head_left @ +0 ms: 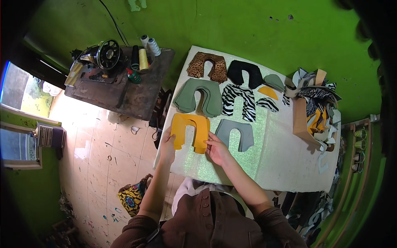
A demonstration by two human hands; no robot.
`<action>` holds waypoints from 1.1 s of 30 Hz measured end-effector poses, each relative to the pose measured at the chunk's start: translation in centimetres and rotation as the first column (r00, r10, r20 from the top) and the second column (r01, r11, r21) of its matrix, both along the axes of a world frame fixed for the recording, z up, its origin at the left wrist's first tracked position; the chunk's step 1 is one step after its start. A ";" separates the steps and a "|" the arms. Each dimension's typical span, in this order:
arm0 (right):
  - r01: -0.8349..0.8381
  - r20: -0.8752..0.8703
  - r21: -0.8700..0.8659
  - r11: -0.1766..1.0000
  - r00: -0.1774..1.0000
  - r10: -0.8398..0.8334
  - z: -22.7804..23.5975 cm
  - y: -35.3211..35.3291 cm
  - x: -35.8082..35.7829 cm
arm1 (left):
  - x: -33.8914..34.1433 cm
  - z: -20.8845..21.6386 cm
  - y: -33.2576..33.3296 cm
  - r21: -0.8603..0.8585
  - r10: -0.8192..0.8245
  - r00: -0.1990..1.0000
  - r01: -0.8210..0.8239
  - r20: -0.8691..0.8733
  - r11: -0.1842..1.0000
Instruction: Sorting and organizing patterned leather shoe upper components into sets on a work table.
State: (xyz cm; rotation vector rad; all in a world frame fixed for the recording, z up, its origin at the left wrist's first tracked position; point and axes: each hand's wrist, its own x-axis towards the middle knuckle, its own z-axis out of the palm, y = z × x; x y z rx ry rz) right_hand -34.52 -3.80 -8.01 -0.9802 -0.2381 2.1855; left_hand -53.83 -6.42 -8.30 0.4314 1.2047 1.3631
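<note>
A stack of yellow U-shaped cut pieces (203, 129) is held at the table's near left, its curve pointing away from me. My left hand (167, 144) grips the left leg of the stack, and my right hand (216, 148) pinches the right leg. Just beyond lies a fanned stack of green U-shaped pieces (211, 97). To the right of my right hand are grey U-shaped pieces (247, 131). Farther back are leopard-print pieces (197, 62), black pieces (237, 72) and zebra-print pieces (228, 99), all of the same U shape.
Small half-round pieces in green (273, 82), yellow (268, 92) and zebra print (267, 104) lie right of the stacks. A cardboard box (301, 120) overflows with scraps on the white table (281, 165). At left, a sewing machine (99, 56) and thread cones (143, 59) stand on a dark table.
</note>
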 end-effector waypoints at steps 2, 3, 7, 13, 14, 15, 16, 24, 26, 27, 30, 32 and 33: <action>-0.011 0.030 -0.002 1.000 0.999 0.011 0.3 -0.2 0.0 | 0.0 -0.3 0.3 0.003 -0.002 0.999 0.002 -0.037 1.000; -0.014 0.033 0.000 1.000 0.999 0.014 0.3 -0.3 0.0 | 0.1 -0.2 0.4 0.004 -0.007 0.997 0.007 -0.078 1.000; 0.053 0.094 0.091 0.994 0.994 -0.062 0.0 -0.6 -0.1 | 0.0 -0.6 0.9 0.040 -0.008 0.956 0.021 -0.294 0.999; -0.404 0.731 0.560 0.724 0.652 -0.201 1.6 -1.5 -0.3 | 0.3 0.0 0.6 0.081 0.039 0.204 0.204 -0.978 0.976; -0.617 0.807 0.589 0.522 0.480 -0.344 2.3 -1.6 -0.2 | 0.9 0.0 0.6 0.016 0.002 0.065 0.213 -0.998 0.977; -0.676 0.831 0.556 0.484 0.434 -0.348 1.9 -1.7 -0.4 | 1.3 -0.1 0.6 -0.050 -0.035 -0.077 0.211 -0.996 0.976; -0.672 0.830 0.557 0.487 0.435 -0.349 1.8 -1.8 -0.8 | 1.4 -0.1 0.5 -0.052 -0.035 -0.080 0.215 -0.996 0.975; -0.918 0.805 0.333 0.216 0.157 -0.571 -0.2 -2.4 -1.3 | 1.4 -0.2 0.3 -0.208 -0.137 -0.259 0.267 -0.956 0.941; -0.895 0.811 0.364 0.258 0.168 -0.561 0.0 -2.6 -1.0 | 2.7 0.3 -0.2 -0.171 -0.097 -0.304 0.225 -0.948 0.959; -0.883 0.805 0.414 0.221 0.241 -0.542 0.2 -2.7 -0.8 | 3.5 0.6 -0.4 -0.130 -0.061 -0.346 0.182 -0.936 0.975; -0.855 0.777 0.485 0.184 0.325 -0.540 0.6 -3.2 0.2 | 5.0 0.4 -0.8 -0.127 -0.047 -0.285 0.269 -0.957 0.955; -0.842 0.757 0.507 0.184 0.333 -0.562 0.9 -3.7 1.1 | 6.7 0.5 -1.0 -0.107 -0.021 -0.270 0.307 -0.963 0.946; -0.816 0.748 0.536 0.219 0.338 -0.571 1.0 -3.8 1.7 | 7.8 0.8 -1.1 -0.096 -0.013 -0.223 0.363 -0.975 0.927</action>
